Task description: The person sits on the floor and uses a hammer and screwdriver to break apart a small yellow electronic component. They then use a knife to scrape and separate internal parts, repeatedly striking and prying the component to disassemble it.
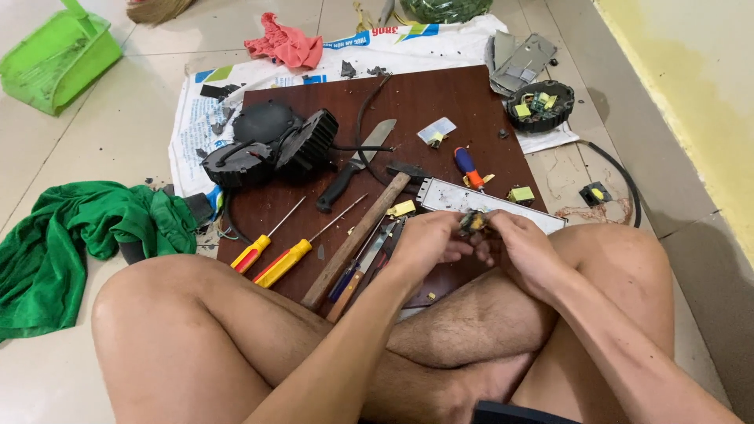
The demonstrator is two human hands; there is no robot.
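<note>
My left hand [428,243] and my right hand [514,247] meet over my crossed legs and grip one small dark component with yellow tape [473,222] between their fingertips. Just beyond the hands lies a long grey metal strip [471,200] on a dark brown wooden board [424,102]. A hammer with a wooden handle [361,235] lies diagonally beside my left hand. A blue-handled screwdriver [467,166] lies just past the strip.
On the board: a black-handled knife [353,169], two yellow-and-red screwdrivers [283,255], black round housings [267,145]. A black tray of small yellow parts [540,104], a green cloth [71,235], a red rag [284,43] and a green bin [56,56] lie on the tiled floor.
</note>
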